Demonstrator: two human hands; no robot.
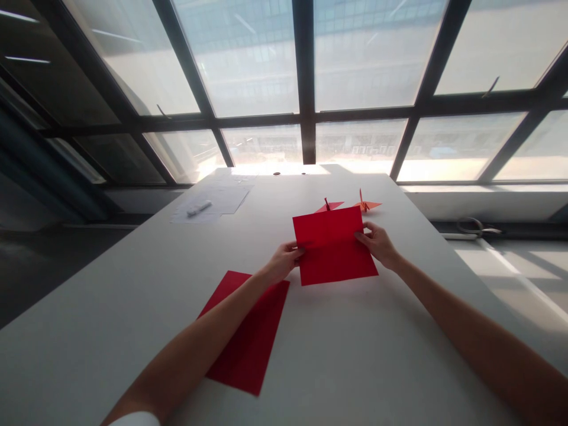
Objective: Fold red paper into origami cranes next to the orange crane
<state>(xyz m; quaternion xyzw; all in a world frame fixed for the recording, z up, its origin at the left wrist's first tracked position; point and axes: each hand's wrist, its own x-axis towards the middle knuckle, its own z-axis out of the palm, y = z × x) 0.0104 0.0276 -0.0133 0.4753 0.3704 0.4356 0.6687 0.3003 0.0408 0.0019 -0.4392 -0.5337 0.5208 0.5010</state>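
Between my two hands a red sheet of paper (335, 251) is held up, tilted toward me, with a faint crease across its middle. My left hand (284, 260) pinches its left edge, thumb in front. On the opposite edge, my right hand (377, 242) grips the paper the same way, the fingers partly behind it. A second red sheet (248, 343) lies flat on the table under my left forearm. Just beyond the held sheet stand a red paper crane (329, 206), partly hidden by it, and an orange paper crane (364, 205).
White papers (226, 199) lie at the back left of the white table (355, 355), with a small white wrapped item (199, 207) on them. Small dark round holes (276, 173) mark the far end. Large framed windows rise behind, and a cable coil (473, 226) sits beyond the right edge.
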